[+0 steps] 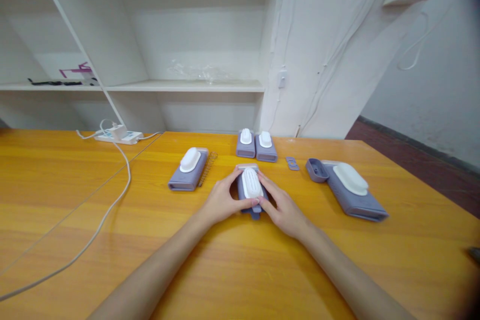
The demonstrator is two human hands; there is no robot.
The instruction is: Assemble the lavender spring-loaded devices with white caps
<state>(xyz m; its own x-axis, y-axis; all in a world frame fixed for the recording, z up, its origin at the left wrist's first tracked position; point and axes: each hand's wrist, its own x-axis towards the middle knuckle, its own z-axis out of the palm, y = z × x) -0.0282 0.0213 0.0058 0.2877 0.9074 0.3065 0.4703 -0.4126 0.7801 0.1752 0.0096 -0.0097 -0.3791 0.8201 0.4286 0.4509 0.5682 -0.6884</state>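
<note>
Centre of the table [240, 270]: a purple case [250, 191] with a white pad on top, clasped from both sides. Left hand [221, 201] at nine o'clock, right hand [284, 208] at three, fingers of both wrapped on it. A pair [256, 146] sits at twelve, another case [188, 170] at ten with a spring [207, 168] beside it, a bigger one [352, 190] at three.

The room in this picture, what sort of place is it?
Probably a small workroom: a wooden table carries several identical purple gadgets, a power strip lies nearby, and bare white shelves stand behind.
</note>
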